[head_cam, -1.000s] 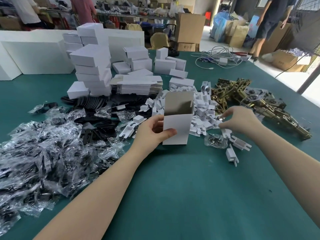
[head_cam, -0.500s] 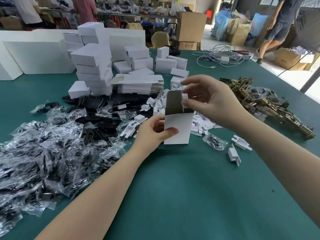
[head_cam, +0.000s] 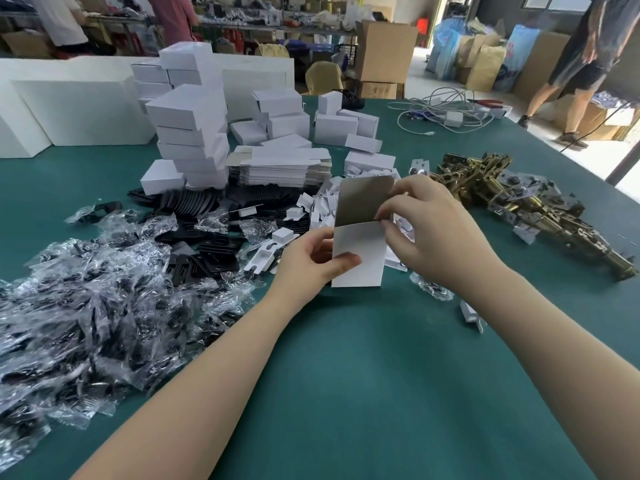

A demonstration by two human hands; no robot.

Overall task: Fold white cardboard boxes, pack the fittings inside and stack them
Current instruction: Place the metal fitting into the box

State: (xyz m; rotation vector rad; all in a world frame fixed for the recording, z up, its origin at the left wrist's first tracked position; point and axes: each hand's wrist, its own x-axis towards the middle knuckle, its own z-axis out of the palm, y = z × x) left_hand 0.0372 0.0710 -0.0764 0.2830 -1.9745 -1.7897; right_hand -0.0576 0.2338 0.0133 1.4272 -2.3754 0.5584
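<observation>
Plain unprinted white cardboard box (head_cam: 358, 252) upright on green table (head_cam: 346, 375), left hand (head_cam: 308, 259) gripping its side, right hand (head_cam: 429, 226) pinching its raised lid flap.

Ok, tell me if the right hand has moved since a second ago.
Yes. The right hand left the pile of white plastic fittings beside the brass hardware and came left to the open box, now pinching its top edge.
</observation>
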